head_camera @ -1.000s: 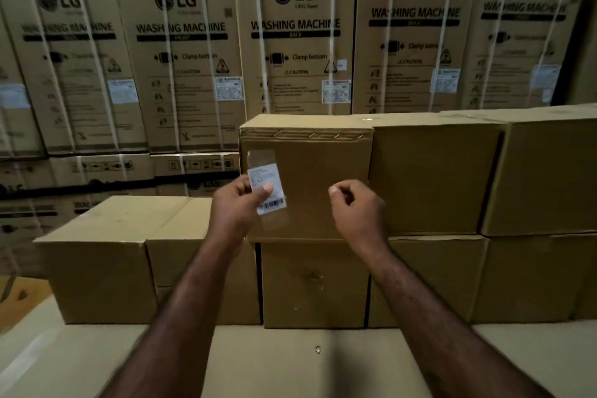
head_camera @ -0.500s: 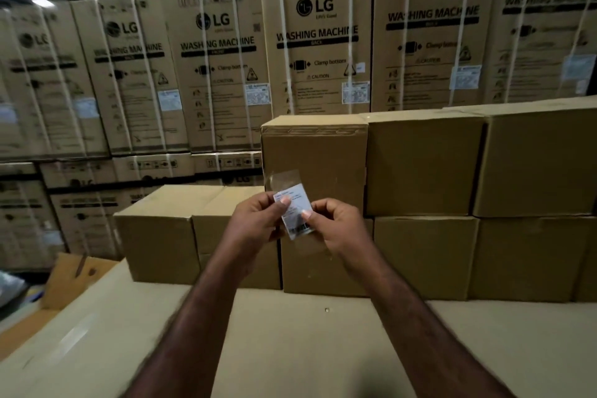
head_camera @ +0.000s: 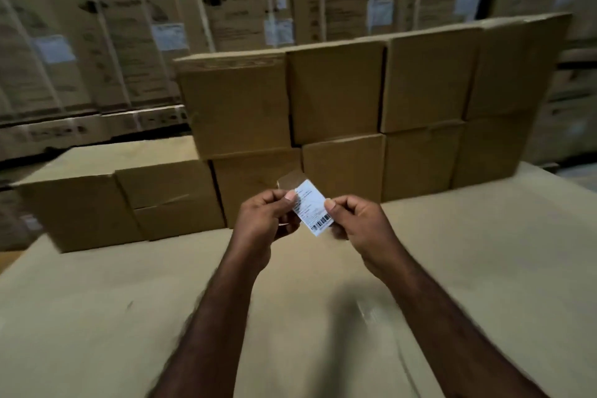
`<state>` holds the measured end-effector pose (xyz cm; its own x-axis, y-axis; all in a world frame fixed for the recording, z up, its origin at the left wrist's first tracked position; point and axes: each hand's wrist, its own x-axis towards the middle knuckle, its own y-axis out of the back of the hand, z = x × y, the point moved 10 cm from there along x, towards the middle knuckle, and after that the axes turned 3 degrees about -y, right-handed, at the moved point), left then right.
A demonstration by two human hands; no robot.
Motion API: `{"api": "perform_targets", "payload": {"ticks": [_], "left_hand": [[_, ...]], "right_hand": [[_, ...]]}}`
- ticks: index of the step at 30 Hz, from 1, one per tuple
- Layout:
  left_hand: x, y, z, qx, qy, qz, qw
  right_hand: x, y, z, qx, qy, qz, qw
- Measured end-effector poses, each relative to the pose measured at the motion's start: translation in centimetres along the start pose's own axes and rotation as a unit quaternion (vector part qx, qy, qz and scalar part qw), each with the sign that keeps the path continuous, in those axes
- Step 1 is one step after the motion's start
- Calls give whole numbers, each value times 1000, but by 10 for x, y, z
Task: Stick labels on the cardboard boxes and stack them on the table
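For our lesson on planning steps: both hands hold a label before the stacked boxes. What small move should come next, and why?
Probably peel the label free. The left hand and right hand each pinch an edge, what looks like clear film pokes out behind its top, and it hangs in the air, touching no boxes, so it likely cannot stick yet.

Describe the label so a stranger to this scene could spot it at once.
Find the wall of plain cardboard boxes on the table. In front of its lower row, the left hand and right hand pinch the label between them. Unlike the brown boxes, it is white, with a barcode at its lower end.
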<state>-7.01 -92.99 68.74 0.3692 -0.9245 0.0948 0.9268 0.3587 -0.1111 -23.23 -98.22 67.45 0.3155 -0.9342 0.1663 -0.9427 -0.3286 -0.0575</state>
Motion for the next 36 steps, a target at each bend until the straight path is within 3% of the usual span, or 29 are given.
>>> {"api": "perform_targets", "payload": {"ticks": [6, 10, 18, 24, 31, 36], "left_hand": [[-27, -97, -65, -17, 62, -171, 983], [-63, -176, -106, -49, 106, -274, 955], [-233, -329, -179, -86, 225, -471, 848], [-366, -411, -212, -46, 253, -608, 751], [-490, -500, -283, 57, 282, -675, 679], [-547, -577, -382, 202, 248, -637, 701]], "right_hand": [[-75, 98, 40, -7, -57, 108, 993], [-151, 166, 62, -13, -114, 228, 967], [-372, 273, 75, 4, -184, 484, 856], [-522, 319, 82, 25, -222, 601, 767], [-638, 392, 135, 127, -251, 644, 712], [-705, 482, 211, 177, -309, 641, 680]]}}
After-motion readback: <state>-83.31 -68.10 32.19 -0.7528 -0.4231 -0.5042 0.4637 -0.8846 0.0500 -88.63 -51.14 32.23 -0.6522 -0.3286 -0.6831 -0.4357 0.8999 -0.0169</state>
